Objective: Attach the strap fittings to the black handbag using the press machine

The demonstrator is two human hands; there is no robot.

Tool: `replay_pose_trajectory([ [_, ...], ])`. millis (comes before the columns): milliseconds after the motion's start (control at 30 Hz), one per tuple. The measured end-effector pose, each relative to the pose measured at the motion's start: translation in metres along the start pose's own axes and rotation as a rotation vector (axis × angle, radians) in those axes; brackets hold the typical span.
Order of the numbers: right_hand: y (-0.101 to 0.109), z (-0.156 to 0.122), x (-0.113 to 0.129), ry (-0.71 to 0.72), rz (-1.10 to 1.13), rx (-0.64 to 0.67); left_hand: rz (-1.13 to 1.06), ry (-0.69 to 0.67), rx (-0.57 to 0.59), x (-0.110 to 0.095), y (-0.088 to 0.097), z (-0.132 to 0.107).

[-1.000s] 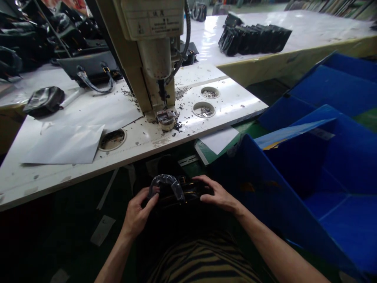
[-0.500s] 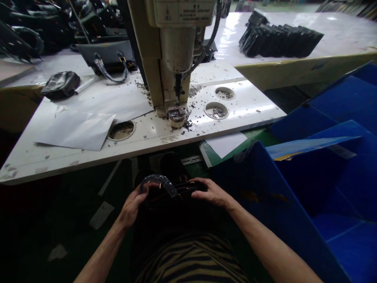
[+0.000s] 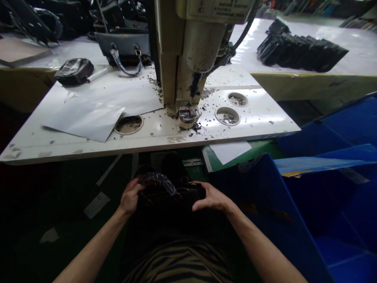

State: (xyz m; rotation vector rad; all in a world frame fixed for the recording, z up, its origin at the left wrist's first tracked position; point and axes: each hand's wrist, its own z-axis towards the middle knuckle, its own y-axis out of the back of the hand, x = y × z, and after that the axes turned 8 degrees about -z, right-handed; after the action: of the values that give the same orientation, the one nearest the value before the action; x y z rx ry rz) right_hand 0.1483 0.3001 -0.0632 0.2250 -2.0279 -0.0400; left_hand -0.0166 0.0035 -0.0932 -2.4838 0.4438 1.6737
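Over my lap I hold a black handbag (image 3: pixel 176 195) with gold-coloured fittings, its lower part lost in the dark. A plastic-wrapped handle (image 3: pixel 160 179) arches over its top. My left hand (image 3: pixel 130 197) is closed around the bag's left end, with some fingertips hidden behind the handle. At the opposite end my right hand (image 3: pixel 212 197) grips the top corner, thumb on the near side and fingers on the far side. Beyond the bag stands a post-type machine (image 3: pixel 188 114) with dark bits scattered round its small head.
Blue bins (image 3: pixel 294 220) stand close on my right. White paper (image 3: pixel 85 118), a small black pouch (image 3: pixel 74 71) and another black handbag (image 3: pixel 125 47) lie on or behind the white table (image 3: pixel 159 139). Black wrapped pieces (image 3: pixel 300 51) are lined up at the back right.
My view has shifted, so the table and machine sit further right and look tilted. Both hands still hold the handbag; the left hand has slid slightly outward from the handle.
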Motion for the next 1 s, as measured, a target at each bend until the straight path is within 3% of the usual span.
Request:
replay_pose_trajectory([
  [100,0.006,0.009,0.006,-0.015,0.006,0.069,-0.012,0.034,-0.108,0.011,0.002,0.004],
  [200,0.003,0.013,0.011,-0.044,0.000,0.032,-0.021,0.056,-0.156,0.015,0.002,0.005],
  [400,-0.014,0.003,0.018,-0.108,0.114,-0.036,0.075,0.035,-0.030,-0.008,0.004,-0.004],
  [467,-0.019,-0.002,0.019,-0.124,0.169,-0.044,0.239,-0.104,0.004,-0.025,0.005,-0.009],
  [533,-0.023,-0.006,0.019,-0.145,0.194,-0.059,0.462,-0.404,0.097,-0.047,0.001,-0.015],
  [600,-0.026,-0.007,0.019,-0.157,0.199,-0.074,0.647,-0.703,0.301,-0.069,-0.013,-0.022],
  [633,-0.027,-0.007,0.019,-0.159,0.196,-0.081,0.710,-0.771,0.434,-0.079,-0.023,-0.025],
  [733,-0.030,-0.008,0.017,-0.155,0.181,-0.100,0.923,-0.750,0.691,-0.096,-0.060,-0.032],
  [867,-0.033,-0.012,0.015,-0.146,0.182,-0.102,1.111,-0.612,0.722,-0.095,-0.099,-0.032],
  [1000,-0.031,-0.017,0.014,-0.138,0.231,-0.115,1.106,-0.557,0.697,-0.091,-0.111,-0.031],
])
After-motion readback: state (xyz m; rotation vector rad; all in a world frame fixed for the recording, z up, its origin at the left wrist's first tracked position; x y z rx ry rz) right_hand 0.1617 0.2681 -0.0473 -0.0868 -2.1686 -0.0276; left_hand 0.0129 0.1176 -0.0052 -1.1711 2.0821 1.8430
